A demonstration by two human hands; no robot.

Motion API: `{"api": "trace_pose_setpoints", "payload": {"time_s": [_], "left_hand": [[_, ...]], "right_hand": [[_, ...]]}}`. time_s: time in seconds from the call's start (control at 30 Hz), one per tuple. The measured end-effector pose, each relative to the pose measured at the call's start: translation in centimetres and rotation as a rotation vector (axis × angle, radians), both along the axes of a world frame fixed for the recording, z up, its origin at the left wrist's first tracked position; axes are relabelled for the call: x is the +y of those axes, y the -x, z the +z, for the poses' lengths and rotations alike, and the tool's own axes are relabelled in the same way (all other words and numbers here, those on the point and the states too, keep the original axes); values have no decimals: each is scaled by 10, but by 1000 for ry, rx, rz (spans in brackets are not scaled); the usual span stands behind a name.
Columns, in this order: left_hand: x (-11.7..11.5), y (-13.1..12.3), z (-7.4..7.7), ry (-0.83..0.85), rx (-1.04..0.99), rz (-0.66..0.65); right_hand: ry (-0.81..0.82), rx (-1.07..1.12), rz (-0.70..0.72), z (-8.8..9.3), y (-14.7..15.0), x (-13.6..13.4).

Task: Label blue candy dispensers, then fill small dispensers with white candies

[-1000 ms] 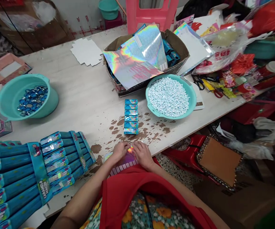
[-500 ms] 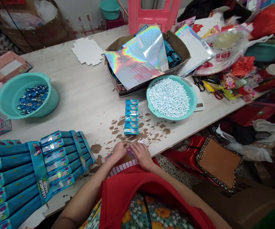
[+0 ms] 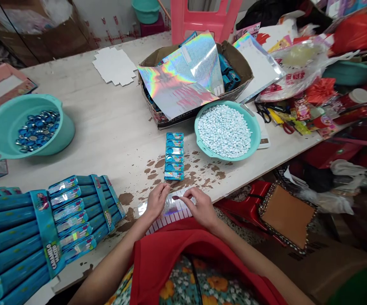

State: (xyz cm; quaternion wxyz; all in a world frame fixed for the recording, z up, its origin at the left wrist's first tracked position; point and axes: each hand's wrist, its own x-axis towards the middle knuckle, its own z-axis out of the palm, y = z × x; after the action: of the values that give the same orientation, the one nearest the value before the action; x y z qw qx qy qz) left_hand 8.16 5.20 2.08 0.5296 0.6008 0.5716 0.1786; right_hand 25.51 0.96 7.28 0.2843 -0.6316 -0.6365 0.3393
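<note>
Both hands work over a shiny sheet [image 3: 172, 206] at the table's [image 3: 107, 123] near edge.
I judge the sheet light, bendy, slick-faced and easily creased, so I'd take it by a margin. My left grip [image 3: 155, 200] has curled fingers, my right grip [image 3: 202, 208] brings thumb and forefinger together above it; I can't tell whether either holds anything. On the band [image 3: 43, 216] across the blue packs [image 3: 69, 199] I read "CARAMELO", the next word uncertain; the carton [image 3: 167, 123] partly shows "Drink".

The stained table [image 3: 107, 127] bears a teal basin [image 3: 64, 133], a cardboard box [image 3: 177, 122], white card [image 3: 114, 66] and small blue packs [image 3: 177, 159].
</note>
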Motion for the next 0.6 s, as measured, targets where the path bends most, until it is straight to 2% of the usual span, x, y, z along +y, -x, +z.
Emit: {"api": "trace_pose_setpoints", "payload": {"time_s": [0.07, 0.13, 0.27, 0.33, 0.47, 0.6], "left_hand": [[2, -2, 14, 92, -306, -42], [7, -4, 22, 201, -419, -92], [32, -2, 21, 273, -320, -49], [51, 2, 18, 232, -257, -47], [88, 9, 11, 50, -155, -82], [107, 6, -2, 7, -115, -116]], "right_hand": [[57, 159, -64, 7, -1, 9], [99, 271, -122, 4, 1, 19], [129, 360, -290, -23, 12, 42], [75, 272, -384, -38, 20, 56], [-44, 20, -535, -57, 34, 80], [-39, -54, -593, -70, 41, 94]]}}
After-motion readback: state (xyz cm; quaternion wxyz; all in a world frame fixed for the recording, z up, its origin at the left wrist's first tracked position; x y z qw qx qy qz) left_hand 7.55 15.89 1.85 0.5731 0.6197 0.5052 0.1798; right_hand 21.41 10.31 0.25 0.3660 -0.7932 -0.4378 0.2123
